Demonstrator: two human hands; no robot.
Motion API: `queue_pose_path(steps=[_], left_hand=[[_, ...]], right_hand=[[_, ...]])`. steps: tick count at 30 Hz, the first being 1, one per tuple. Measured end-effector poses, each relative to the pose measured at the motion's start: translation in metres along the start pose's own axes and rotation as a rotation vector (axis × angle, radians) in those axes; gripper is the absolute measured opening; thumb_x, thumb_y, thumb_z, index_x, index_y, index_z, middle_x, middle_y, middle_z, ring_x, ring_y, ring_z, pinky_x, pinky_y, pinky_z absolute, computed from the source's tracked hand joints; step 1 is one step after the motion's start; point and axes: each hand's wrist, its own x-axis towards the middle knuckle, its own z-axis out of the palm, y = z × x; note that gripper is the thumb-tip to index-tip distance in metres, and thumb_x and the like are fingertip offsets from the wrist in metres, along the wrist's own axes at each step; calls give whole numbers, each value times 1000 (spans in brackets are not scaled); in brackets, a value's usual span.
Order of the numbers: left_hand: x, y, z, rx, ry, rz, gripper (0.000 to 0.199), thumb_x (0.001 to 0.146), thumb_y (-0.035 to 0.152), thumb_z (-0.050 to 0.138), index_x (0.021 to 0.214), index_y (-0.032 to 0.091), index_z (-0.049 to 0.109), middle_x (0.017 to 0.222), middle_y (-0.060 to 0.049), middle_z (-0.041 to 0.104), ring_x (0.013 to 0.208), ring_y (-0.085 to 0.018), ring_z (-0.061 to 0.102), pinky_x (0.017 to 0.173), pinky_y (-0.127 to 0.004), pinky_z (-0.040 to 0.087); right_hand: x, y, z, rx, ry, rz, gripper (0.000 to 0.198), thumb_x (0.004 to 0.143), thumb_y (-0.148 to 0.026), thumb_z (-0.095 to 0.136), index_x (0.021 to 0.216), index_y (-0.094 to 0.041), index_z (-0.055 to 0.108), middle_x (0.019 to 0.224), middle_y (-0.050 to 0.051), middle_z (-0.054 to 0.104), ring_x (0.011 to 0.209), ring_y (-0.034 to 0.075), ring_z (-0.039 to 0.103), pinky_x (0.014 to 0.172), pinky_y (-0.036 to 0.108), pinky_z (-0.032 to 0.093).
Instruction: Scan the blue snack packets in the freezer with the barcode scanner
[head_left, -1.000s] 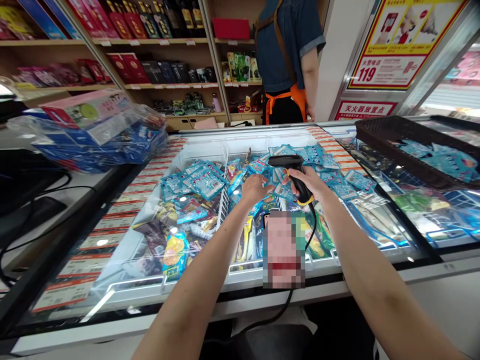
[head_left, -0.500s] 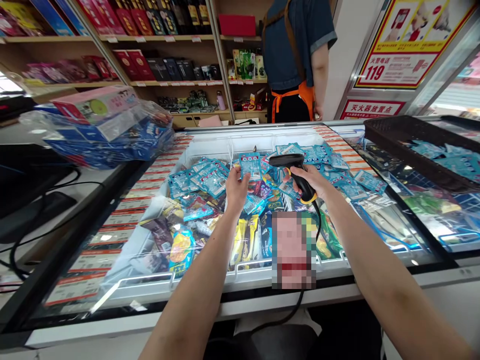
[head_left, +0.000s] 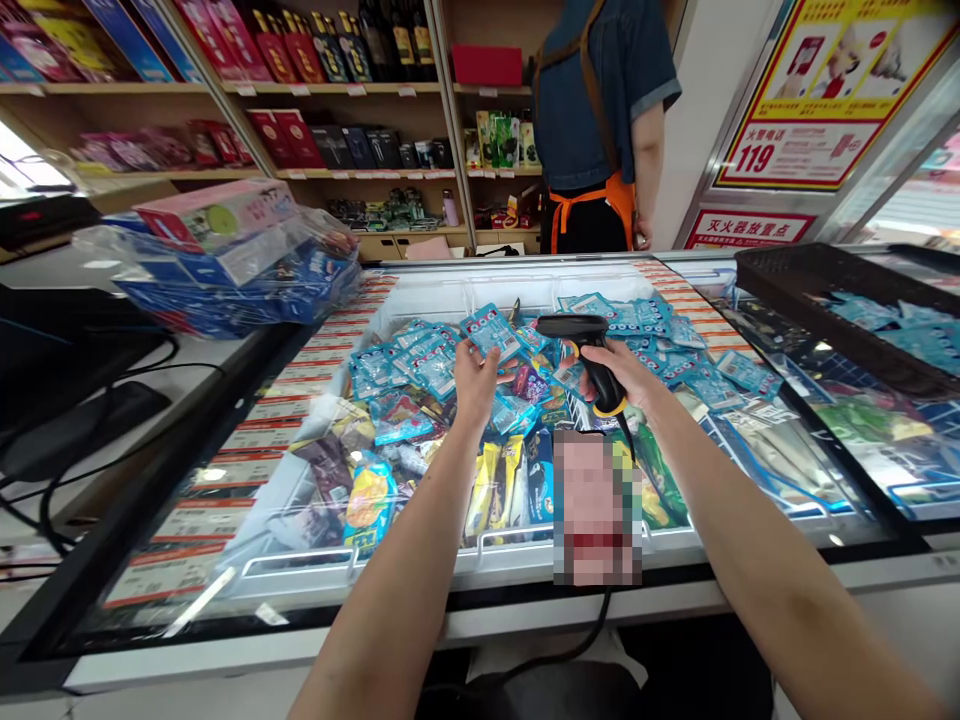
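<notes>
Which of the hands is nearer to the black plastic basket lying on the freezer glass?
Right. The right hand, gripping the black handheld scanner, is nearer the black plastic basket; the left hand is farther left, holding a blue packet.

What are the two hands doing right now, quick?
Left hand: closed on a blue packet, held up over the freezer.
Right hand: closed around a black scanner, pointed toward the packet.

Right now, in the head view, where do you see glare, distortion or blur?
In the head view, ceiling lights glare as white spots on the freezer glass; wide-angle distortion bends the shelves and freezer edges; a pixelated block hides part of the goods; the left hand with its blue packet and the right hand on the scanner look sharp.
</notes>
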Motion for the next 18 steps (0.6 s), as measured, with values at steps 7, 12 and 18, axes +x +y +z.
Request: queue_pose_path(steps=[7, 12, 18], left_hand=[[2, -4, -3, 22, -47, 24, 39, 78, 51, 63, 96, 21, 45, 84, -1, 51, 70, -20, 69, 55, -30, 58], [2, -7, -3, 28, -27, 42, 39, 78, 50, 64, 84, 21, 38, 73, 4, 37, 69, -20, 69, 57, -31, 58], [1, -6, -3, 51, -27, 46, 37, 79, 50, 62, 83, 22, 37, 72, 4, 31, 69, -20, 68, 57, -31, 58]], right_hand=[[0, 0, 8, -85, -58, -19, 38, 78, -48, 64, 102, -19, 57, 83, 6, 72, 41, 11, 54, 36, 23, 40], [1, -1, 8, -131, -73, -16, 36, 80, -48, 63, 100, -17, 59, 85, 8, 72, 42, 11, 54, 37, 23, 40], [-3, -4, 2, -131, -38, -22, 36, 80, -52, 63, 86, -16, 58, 84, 9, 71, 41, 11, 54, 36, 24, 41]])
